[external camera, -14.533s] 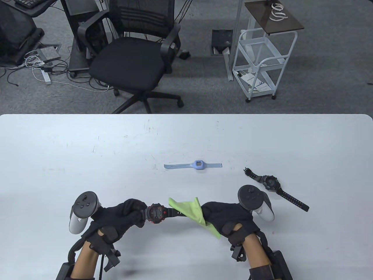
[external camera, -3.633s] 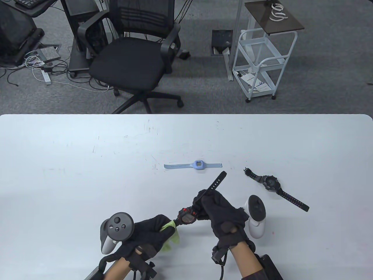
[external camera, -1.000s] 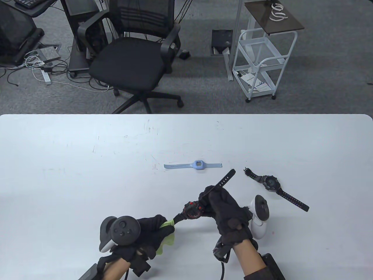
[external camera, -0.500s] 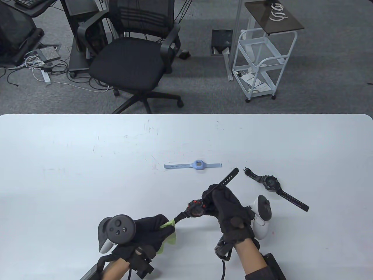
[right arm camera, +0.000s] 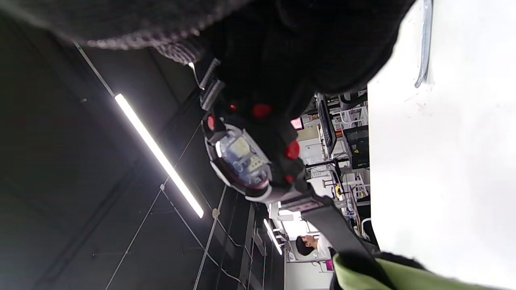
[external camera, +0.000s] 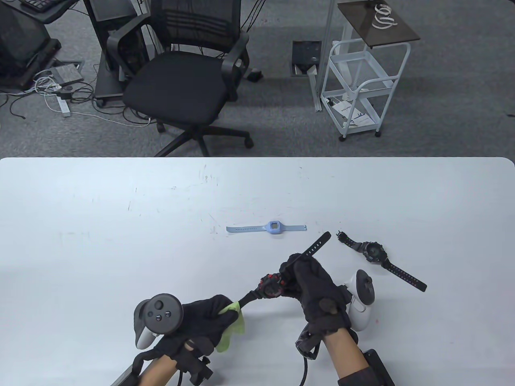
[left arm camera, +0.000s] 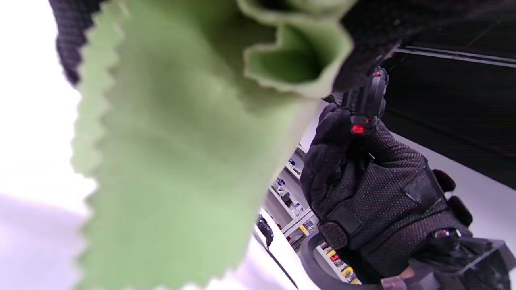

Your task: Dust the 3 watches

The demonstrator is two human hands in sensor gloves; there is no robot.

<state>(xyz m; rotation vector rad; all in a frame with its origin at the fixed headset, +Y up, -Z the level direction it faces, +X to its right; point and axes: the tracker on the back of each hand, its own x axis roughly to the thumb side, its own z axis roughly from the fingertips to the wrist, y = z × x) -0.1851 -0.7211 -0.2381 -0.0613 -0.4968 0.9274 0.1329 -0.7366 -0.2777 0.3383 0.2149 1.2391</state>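
Note:
A black watch with red buttons [external camera: 271, 285] is held above the table, its strap slanting up to the right. My right hand [external camera: 299, 277] grips the strap beside the case [right arm camera: 246, 161]. My left hand [external camera: 219, 315] pinches a green cloth [external camera: 232, 324] around the lower strap end; the cloth [left arm camera: 169, 153] fills the left wrist view. A light blue watch [external camera: 273, 227] lies flat mid-table. A black watch with coloured strap dots [external camera: 374, 253] lies to the right of it.
A white table [external camera: 100, 225] spans the view. Beyond its far edge stand a black office chair [external camera: 185, 76] and a white wire cart [external camera: 362, 84]. Cables lie on the floor at the far left.
Over the last second both hands kept their hold. The held watch drifted slightly right and up, and the left hand with the cloth slid a little along the strap.

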